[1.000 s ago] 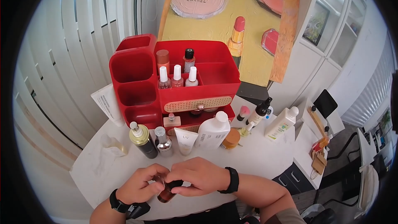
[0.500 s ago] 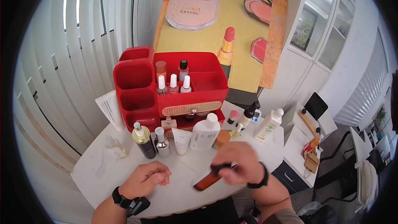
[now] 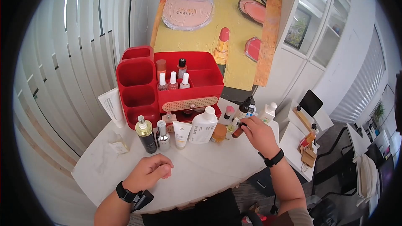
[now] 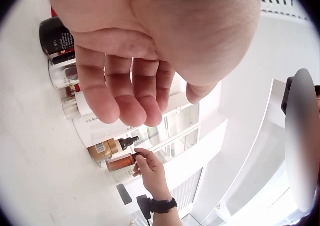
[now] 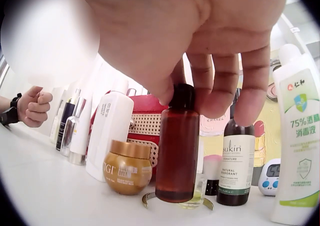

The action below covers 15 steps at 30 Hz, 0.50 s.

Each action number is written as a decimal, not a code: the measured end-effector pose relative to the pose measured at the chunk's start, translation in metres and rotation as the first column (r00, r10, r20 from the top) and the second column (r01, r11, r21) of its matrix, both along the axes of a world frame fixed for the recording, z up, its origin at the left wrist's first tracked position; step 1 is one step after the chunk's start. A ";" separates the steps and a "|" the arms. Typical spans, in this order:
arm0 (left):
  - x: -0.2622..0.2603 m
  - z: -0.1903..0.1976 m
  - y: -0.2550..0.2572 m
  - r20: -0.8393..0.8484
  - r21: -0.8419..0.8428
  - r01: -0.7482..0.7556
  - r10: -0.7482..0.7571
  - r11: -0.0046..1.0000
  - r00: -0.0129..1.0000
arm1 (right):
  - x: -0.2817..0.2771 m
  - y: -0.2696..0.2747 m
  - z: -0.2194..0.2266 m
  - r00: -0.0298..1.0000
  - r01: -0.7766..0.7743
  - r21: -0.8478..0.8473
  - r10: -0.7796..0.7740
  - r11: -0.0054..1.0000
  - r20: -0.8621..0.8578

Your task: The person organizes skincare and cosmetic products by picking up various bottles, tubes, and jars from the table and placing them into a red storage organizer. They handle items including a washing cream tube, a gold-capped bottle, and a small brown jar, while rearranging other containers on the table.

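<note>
My right hand (image 3: 260, 134) pinches the black cap of an amber bottle (image 5: 177, 153) between thumb and fingers. The bottle hangs upright in the right wrist view, its base close over the white table. Around it stand a gold jar (image 5: 127, 170), a dark pump bottle with a white "sukin" label (image 5: 236, 161), a pink makeup brush (image 5: 212, 173) and a small bottle of yellowish liquid (image 5: 200, 192), partly hidden behind the amber bottle. My left hand (image 3: 148, 172) stays over the front of the table, fingers loosely curled, holding nothing.
A red organizer (image 3: 192, 92) holds several nail polish bottles. In front of it stand a dark gold-collared bottle (image 3: 146, 139), a silver bottle (image 3: 163, 137), a UV tube (image 3: 181, 135) and a white bottle (image 3: 203, 127). A white sanitizer bottle (image 5: 302, 141) and a timer (image 5: 270, 177) stand at the right.
Both hands were at the amber bottle near the table's front; the left let go. My right hand has carried it right and back, to beside the gold jar.
</note>
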<state>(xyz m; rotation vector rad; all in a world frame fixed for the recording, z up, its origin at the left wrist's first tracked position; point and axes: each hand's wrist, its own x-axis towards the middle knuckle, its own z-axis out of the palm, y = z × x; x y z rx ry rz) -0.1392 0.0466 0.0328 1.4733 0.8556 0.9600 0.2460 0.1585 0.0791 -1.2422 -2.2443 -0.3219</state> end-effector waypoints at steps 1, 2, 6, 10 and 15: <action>0.000 -0.001 0.000 0.001 0.002 0.002 -0.002 1.000 1.000 | -0.002 0.000 0.000 1.000 0.002 0.002 -0.002 1.000 0.001; 0.000 -0.001 0.000 0.000 -0.009 -0.004 0.004 1.000 1.000 | -0.005 0.001 0.000 1.000 -0.004 -0.015 0.004 1.000 0.008; 0.000 -0.003 0.000 0.012 -0.011 -0.005 0.005 1.000 1.000 | -0.017 0.007 -0.003 1.000 0.012 -0.076 -0.009 0.997 0.028; -0.001 -0.002 0.001 0.005 -0.014 -0.010 0.010 1.000 1.000 | -0.021 0.016 -0.007 1.000 -0.025 -0.055 0.025 0.998 -0.002; -0.002 -0.002 0.001 0.011 -0.011 -0.003 0.003 1.000 1.000 | -0.023 0.022 -0.010 1.000 -0.012 -0.080 0.013 0.997 0.017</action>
